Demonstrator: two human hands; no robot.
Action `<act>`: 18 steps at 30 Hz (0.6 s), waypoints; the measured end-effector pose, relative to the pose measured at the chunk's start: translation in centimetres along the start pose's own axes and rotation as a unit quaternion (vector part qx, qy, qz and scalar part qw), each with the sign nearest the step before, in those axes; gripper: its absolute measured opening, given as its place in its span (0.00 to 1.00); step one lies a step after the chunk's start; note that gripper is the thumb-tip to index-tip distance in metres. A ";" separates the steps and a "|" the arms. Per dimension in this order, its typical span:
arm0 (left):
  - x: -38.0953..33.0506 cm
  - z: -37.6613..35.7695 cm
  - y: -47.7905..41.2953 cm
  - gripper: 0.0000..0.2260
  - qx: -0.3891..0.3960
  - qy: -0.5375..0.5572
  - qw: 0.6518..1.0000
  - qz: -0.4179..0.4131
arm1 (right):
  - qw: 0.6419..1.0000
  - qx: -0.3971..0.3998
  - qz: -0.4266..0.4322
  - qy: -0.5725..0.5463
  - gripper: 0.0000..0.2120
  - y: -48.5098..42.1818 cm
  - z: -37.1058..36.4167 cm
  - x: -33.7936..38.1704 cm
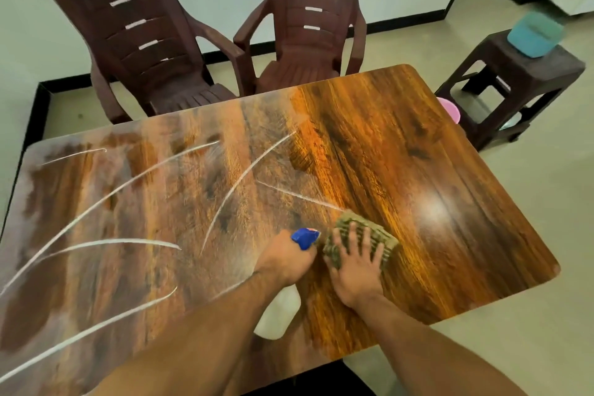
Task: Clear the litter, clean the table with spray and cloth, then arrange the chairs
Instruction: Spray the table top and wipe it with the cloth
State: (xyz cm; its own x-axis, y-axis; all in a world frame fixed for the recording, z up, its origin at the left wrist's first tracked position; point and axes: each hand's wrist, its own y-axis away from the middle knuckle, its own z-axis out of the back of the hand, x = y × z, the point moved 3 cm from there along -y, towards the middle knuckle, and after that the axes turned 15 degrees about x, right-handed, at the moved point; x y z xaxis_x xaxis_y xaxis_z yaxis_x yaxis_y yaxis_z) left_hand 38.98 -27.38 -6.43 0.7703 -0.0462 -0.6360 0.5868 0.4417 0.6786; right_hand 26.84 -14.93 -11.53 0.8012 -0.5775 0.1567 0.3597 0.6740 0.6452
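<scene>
Table (418,170) at centre, two chairs behind its far edge, left chair (141,42) beside right chair (308,19), stool (514,83) off table's far-right corner w/ tub (535,34) on top, cloth (356,243) on table near front, spray bottle (289,292) just left of cloth.

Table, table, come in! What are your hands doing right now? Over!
Left hand grips spray bottle. Right hand presses cloth flat on table. White streaks left of cloth. Nothing in the way.
</scene>
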 end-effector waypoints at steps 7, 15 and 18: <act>-0.7 2.5 -4.1 0.24 -0.046 0.042 0.997 0.053 | 0.999 -0.009 0.032 -0.015 0.30 -5.4 4.3 -0.6; -1.5 7.0 -5.8 0.12 -0.123 0.109 0.983 0.080 | 0.958 0.027 0.243 0.148 0.30 -11.8 8.6 4.0; -1.6 9.2 -7.0 0.12 -0.133 0.128 0.979 0.087 | 0.994 -0.016 0.092 0.057 0.31 -14.6 10.3 5.9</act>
State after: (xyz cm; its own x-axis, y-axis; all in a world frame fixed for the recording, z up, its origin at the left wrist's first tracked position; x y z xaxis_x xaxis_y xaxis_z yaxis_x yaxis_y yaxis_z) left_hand 35.94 -38.63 -6.83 0.7449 0.2620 -0.6136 0.3401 0.6422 0.6870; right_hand 21.35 -32.90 -12.29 0.9031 -0.3890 0.1820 0.2169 0.7788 0.5886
